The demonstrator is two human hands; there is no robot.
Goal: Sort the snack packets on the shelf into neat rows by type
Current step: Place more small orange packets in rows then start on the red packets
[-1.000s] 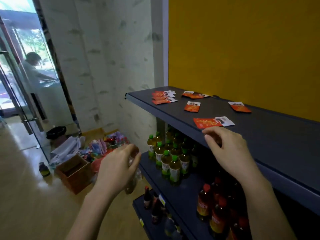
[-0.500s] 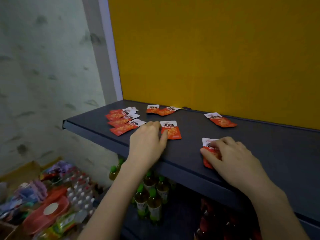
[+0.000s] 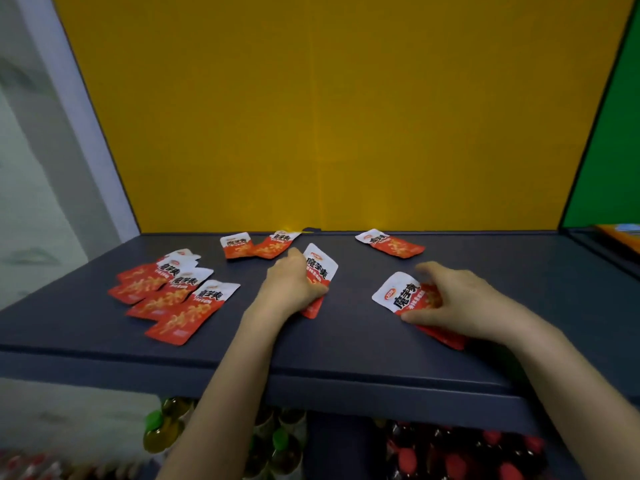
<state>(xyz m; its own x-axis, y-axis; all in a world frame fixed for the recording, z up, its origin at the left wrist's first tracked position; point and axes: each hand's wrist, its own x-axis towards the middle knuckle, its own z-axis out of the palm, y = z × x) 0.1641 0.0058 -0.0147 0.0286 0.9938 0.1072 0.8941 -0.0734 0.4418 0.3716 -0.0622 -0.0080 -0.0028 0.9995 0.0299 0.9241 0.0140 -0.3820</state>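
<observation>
Both hands are on the shelf [image 3: 346,348], each on one packet. The left hand [image 3: 291,289] has its fingers curled round the lower half of the middle packet [image 3: 320,268], mid-depth on the shelf; the white top end is free and looks slightly lifted. The right hand [image 3: 460,303] is arched over the right packet [image 3: 398,292], fingers and thumb pinching its red end. That packet is skewed, with its lower corner nearest the shelf's front edge.

Other packets:
- Overlapping pile [image 3: 173,296] toward the shelf's left end, roughly fanned and not squared.
- Back pair [image 3: 252,245] touching each other by the shelf's rear wall.
- Lone packet [image 3: 391,244] at the shelf's rear, right of centre.

All look red and white with the same print. The text is too blurred to tell types apart.

Risks, as I judge them:
- The right packet is closest to the shelf's front edge. A drag toward the body, or a slip on the glossy film, could tip it off onto the bottles [image 3: 162,431] under the shelf.
- Moving the middle packet toward the shelf's left end could push into the pile and scatter it further, since nothing braces those packets.
- Both grips are pinches on one end, so a packet may swivel and land crooked, spoiling a row.
- With such similar prints, a variant could get mixed into the wrong row.
- Working both hands at once splits attention.
</observation>
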